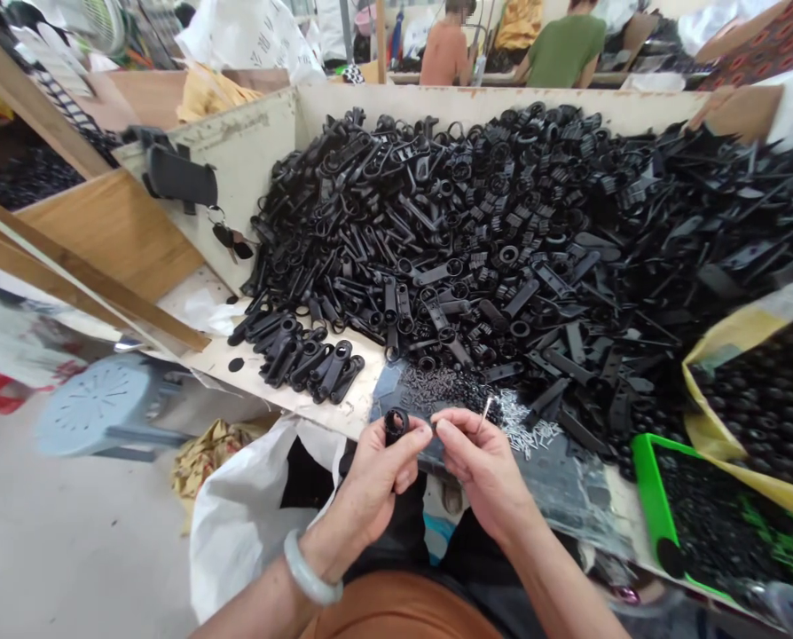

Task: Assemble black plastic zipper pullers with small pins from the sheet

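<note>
My left hand (378,479) is closed around a black plastic part with a ring-shaped end (389,435), which shows above the fingers; the rest of the part is hidden. My right hand (488,475) is closed too, its thumb and forefinger pinching a small dark piece (435,427) close to my left thumb. A thin metal pin (485,411) sticks up between the right fingers. Just beyond both hands lie a pile of small dark pieces (436,388) and a heap of silvery pins (522,428).
Loose black plastic parts (436,222) fill the walled bench. Several elongated black parts (333,368) lie in a row at front left. On the right stand a green tray (646,470) and a yellow-edged sack (709,355) of round black pieces. A white bag (230,524) hangs below the edge.
</note>
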`<state>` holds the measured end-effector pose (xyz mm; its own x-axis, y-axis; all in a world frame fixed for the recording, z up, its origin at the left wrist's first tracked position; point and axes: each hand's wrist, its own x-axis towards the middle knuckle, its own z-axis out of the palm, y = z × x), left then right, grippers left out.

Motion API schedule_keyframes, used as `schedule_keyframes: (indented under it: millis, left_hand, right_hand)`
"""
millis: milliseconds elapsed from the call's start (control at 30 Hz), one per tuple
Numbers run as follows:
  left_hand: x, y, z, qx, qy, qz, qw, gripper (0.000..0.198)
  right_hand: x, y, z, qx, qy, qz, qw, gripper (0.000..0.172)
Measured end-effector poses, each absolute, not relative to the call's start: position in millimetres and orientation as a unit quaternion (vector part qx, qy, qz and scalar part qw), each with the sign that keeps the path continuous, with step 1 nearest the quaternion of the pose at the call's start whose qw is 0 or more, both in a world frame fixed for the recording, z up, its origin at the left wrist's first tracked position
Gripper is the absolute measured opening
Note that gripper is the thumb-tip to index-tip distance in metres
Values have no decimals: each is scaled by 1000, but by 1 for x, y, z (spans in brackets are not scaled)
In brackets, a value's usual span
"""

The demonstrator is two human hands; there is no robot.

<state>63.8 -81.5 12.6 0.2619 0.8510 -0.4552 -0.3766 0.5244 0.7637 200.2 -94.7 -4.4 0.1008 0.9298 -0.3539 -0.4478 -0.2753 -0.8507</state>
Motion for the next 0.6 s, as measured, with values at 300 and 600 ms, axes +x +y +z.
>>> schedule_keyframes:
  millis: [300, 600]
  left_hand:
    - [65, -86, 15, 243, 452, 408, 755, 38]
    - [70, -92, 14, 230, 458, 403, 759, 43]
  right_hand:
    - [198, -102, -10, -502, -220, 624, 557, 39]
    - [209, -113, -14, -547, -273, 567, 552, 34]
